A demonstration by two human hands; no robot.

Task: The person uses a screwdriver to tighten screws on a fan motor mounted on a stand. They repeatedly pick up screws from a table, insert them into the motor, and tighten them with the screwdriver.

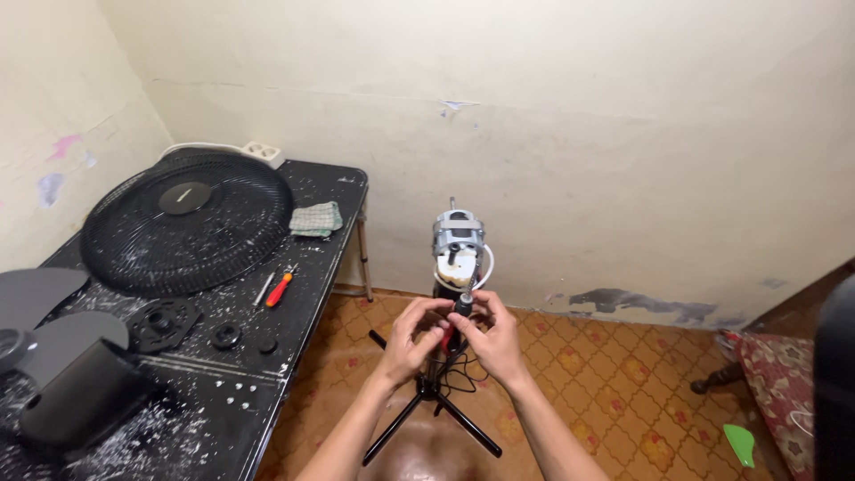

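1. The left hand (411, 334) and right hand (492, 337) meet in front of the chest, forearms reaching forward, fingers curled and pinching a black-handled screwdriver (463, 305) between them
2. Its tip points up at one bare fan motor (459, 242) atop a black tripod stand (434, 401) on the tiled floor
3. The black table (329, 240) at left carries one fan grille (187, 232), one red-handled screwdriver (280, 289), one folded cloth (316, 219) and two grey fan blades (40, 294)

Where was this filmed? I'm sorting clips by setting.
Probably a room at home used for repairs: patterned floor tiles, a black table holding a fan grille, and both hands at a bare fan motor.
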